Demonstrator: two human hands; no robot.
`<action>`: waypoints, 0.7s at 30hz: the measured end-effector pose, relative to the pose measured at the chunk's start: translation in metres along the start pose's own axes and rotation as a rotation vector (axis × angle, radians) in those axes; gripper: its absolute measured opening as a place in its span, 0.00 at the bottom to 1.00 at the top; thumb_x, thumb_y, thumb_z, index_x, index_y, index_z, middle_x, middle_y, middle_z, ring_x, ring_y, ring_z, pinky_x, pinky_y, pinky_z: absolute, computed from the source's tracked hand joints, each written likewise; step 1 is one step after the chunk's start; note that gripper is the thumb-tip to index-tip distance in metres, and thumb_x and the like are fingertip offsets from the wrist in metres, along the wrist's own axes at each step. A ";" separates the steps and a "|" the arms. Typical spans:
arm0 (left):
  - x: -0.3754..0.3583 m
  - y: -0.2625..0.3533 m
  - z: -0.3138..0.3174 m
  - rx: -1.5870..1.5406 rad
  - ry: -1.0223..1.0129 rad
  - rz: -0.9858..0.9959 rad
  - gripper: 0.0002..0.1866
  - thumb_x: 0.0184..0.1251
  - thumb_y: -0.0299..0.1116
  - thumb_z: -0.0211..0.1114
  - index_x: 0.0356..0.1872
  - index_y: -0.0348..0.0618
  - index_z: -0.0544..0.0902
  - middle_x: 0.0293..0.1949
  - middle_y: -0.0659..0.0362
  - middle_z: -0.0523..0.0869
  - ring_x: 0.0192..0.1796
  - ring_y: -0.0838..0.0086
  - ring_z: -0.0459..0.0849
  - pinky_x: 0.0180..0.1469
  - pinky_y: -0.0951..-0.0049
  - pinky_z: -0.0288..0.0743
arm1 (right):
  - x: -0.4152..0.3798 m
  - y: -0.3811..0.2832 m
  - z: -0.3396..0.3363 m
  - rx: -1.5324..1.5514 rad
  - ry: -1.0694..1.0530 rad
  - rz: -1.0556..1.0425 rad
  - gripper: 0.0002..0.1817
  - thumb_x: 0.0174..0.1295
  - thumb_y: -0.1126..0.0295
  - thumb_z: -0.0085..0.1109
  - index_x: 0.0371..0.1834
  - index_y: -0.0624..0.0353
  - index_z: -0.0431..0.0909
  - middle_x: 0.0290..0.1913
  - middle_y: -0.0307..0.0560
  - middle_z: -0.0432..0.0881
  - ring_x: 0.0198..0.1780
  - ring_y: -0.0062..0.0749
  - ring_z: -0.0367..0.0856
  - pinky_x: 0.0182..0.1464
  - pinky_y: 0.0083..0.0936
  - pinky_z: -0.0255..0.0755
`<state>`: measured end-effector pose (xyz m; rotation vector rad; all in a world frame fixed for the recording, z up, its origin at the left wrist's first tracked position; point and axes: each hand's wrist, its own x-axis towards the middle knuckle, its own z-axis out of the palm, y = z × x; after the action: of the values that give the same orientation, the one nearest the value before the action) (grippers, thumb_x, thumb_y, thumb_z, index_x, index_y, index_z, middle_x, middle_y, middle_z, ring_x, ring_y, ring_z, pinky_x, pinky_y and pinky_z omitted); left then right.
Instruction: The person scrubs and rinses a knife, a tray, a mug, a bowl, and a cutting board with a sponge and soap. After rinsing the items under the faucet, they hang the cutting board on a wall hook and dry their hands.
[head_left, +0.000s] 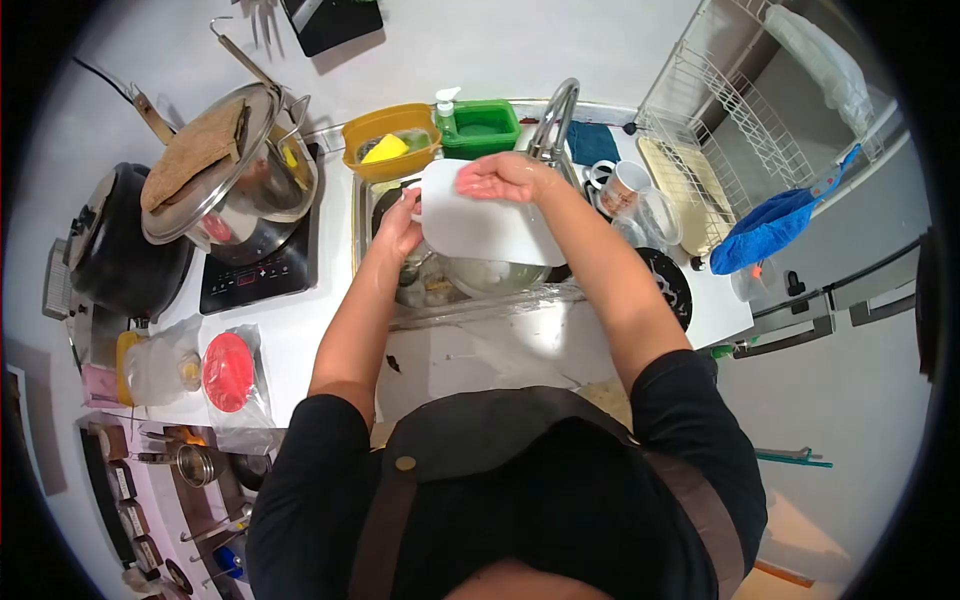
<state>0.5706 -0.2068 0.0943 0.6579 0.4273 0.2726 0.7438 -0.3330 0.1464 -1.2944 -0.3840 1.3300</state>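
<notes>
A white cutting board (485, 230) is held tilted above the sink (400, 318). My left hand (402, 228) grips its left edge, fingers wrapped round it. My right hand (505, 180) lies over the upper part of the board, fingers extended and slightly blurred, seemingly touching its face. The faucet (556, 120) rises just behind my right hand. Below the board, a glass bowl or lid (495, 277) and other dishes show in the sink, partly hidden. Behind the board are a yellow basin (362, 131) with a yellow sponge (386, 149) and a green tray (490, 125) with a soap bottle (446, 116).
At left, a steel pot (270, 215) stands on an induction cooker (262, 277) beside a black pot (125, 245). A red lid (229, 372) lies nearer. At right are mugs (626, 184), a black plate (668, 285), a wire rack (745, 130) and a blue cloth (765, 232).
</notes>
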 end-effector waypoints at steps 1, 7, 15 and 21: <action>0.005 0.001 0.006 0.051 -0.053 -0.034 0.17 0.69 0.43 0.42 0.45 0.40 0.69 0.28 0.62 0.73 0.31 0.76 0.72 0.42 0.71 0.73 | -0.002 -0.005 0.001 0.005 0.009 -0.035 0.13 0.61 0.72 0.39 0.41 0.68 0.72 0.35 0.50 0.79 0.36 0.32 0.80 0.38 0.21 0.78; 0.039 0.003 -0.028 -0.085 -0.133 -0.172 0.13 0.70 0.39 0.40 0.40 0.43 0.69 0.27 0.64 0.72 0.29 0.78 0.71 0.36 0.74 0.72 | 0.000 0.000 -0.002 -0.166 0.070 0.039 0.09 0.60 0.73 0.45 0.38 0.68 0.71 0.38 0.53 0.77 0.38 0.35 0.80 0.41 0.24 0.77; 0.051 -0.032 0.033 0.043 -0.081 -0.105 0.16 0.67 0.42 0.45 0.49 0.44 0.68 0.46 0.56 0.76 0.46 0.63 0.75 0.49 0.55 0.69 | -0.006 -0.008 0.017 0.168 0.074 -0.067 0.15 0.59 0.82 0.38 0.51 0.76 0.63 0.48 0.60 0.73 0.48 0.35 0.76 0.50 0.19 0.72; 0.008 -0.033 0.069 0.072 0.053 0.011 0.15 0.69 0.40 0.41 0.48 0.43 0.68 0.44 0.56 0.76 0.44 0.67 0.76 0.45 0.59 0.71 | 0.026 0.004 -0.052 -0.413 0.060 -0.238 0.07 0.56 0.78 0.47 0.34 0.66 0.75 0.34 0.53 0.80 0.33 0.32 0.80 0.31 0.26 0.75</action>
<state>0.6134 -0.2648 0.1197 0.7245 0.4859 0.2863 0.7924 -0.3362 0.1147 -1.5682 -0.7764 1.0394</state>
